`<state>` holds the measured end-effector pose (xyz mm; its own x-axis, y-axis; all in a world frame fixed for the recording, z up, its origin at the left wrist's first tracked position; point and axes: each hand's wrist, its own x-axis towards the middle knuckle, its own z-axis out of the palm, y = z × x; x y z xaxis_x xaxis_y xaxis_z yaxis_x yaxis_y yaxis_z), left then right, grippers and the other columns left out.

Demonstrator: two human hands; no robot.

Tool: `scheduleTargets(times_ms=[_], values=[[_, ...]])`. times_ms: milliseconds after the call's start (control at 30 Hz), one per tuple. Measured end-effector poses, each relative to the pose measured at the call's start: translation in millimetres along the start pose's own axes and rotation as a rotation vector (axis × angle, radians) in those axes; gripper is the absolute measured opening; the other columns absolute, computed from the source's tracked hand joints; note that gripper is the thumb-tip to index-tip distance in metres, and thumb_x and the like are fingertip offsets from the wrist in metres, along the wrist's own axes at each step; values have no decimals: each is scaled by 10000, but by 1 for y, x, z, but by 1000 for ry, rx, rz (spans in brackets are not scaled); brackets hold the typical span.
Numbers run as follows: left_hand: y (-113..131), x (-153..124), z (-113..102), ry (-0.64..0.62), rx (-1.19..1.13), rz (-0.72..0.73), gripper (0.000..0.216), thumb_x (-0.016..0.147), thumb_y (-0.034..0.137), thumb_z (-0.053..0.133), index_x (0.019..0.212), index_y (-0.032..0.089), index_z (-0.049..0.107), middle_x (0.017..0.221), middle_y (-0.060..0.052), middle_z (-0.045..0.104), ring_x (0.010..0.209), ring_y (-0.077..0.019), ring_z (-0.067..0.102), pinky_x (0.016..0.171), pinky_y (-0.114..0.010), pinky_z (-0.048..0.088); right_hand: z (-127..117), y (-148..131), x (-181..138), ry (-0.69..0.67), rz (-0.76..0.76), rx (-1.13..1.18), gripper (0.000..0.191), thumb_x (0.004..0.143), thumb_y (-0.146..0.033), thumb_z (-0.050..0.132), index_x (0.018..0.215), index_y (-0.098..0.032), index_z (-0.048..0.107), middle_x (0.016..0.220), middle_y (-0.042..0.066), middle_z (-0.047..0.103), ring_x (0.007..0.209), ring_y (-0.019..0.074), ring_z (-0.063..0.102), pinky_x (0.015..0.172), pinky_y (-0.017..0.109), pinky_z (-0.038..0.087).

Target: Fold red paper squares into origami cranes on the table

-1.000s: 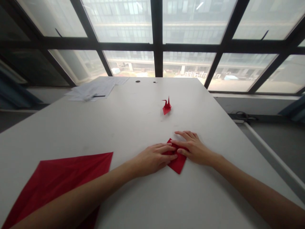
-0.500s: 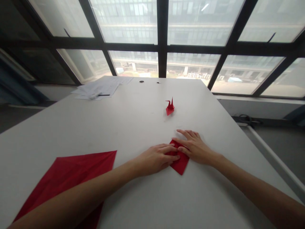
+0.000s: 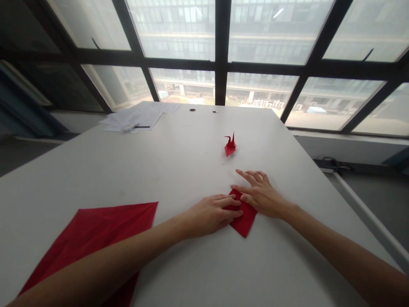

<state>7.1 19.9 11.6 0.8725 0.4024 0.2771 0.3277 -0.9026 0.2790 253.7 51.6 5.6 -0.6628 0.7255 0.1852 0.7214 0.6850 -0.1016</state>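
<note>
A small folded square of red origami paper (image 3: 245,221) lies flat on the white table, one corner pointing toward me. Across its left part rest the fingers of my left hand (image 3: 212,214), stretched out and pressing down. My right hand (image 3: 263,195) is spread open, its thumb and index finger on the upper right part of the paper. The other right fingers reach past it over the table. Both hands cover much of the paper's upper half. Beyond them stands a finished red paper crane (image 3: 230,148).
A large red paper sheet (image 3: 105,226) with crease lines lies at the left, partly under my left forearm. Several white papers (image 3: 137,115) with a dark strip lie at the far left of the white table (image 3: 179,162). Dark-framed windows rise behind it.
The view has shifted slightly. My right fingers have moved a little up and away on the paper, while my left hand stays nearly in place on the folded square.
</note>
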Motion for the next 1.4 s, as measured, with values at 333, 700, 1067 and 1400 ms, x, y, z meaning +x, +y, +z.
scheduleTargets(times_ms=[333, 700, 1067, 1400], values=[[-1, 1, 0, -8, 20, 5, 309, 980, 220, 536, 1274, 246, 628, 1308, -72, 634, 1252, -212, 562, 1116, -378, 423, 0, -16, -27, 31, 56, 155, 568, 927, -288, 534, 1482, -299, 415, 1573, 63, 368, 1384, 319, 346, 1118, 532, 296], [2, -2, -3, -93, 117, 25, 382, 995, 207, 520, 1372, 259, 544, 1404, -82, 576, 1349, -240, 491, 1140, -435, 385, 4, -23, -32, 44, 62, 188, 615, 907, -320, 555, 1496, -286, 381, 1528, 92, 425, 1364, 326, 367, 1112, 534, 300], [23, -2, -1, -81, 164, -92, 354, 965, 176, 551, 1315, 224, 570, 1182, -97, 613, 1096, -239, 592, 981, -406, 513, 0, -24, -30, 64, 44, 244, 646, 885, -304, 580, 1498, -258, 380, 1500, 100, 459, 1358, 313, 380, 1119, 523, 297], [24, -1, 1, -39, 164, -57, 258, 988, 188, 490, 1224, 189, 597, 1112, -101, 640, 1048, -217, 614, 950, -365, 532, 1, -23, -34, 86, -24, 219, 315, 913, -300, 602, 1211, -354, 690, 1384, 40, 574, 1314, 293, 431, 1086, 508, 325]])
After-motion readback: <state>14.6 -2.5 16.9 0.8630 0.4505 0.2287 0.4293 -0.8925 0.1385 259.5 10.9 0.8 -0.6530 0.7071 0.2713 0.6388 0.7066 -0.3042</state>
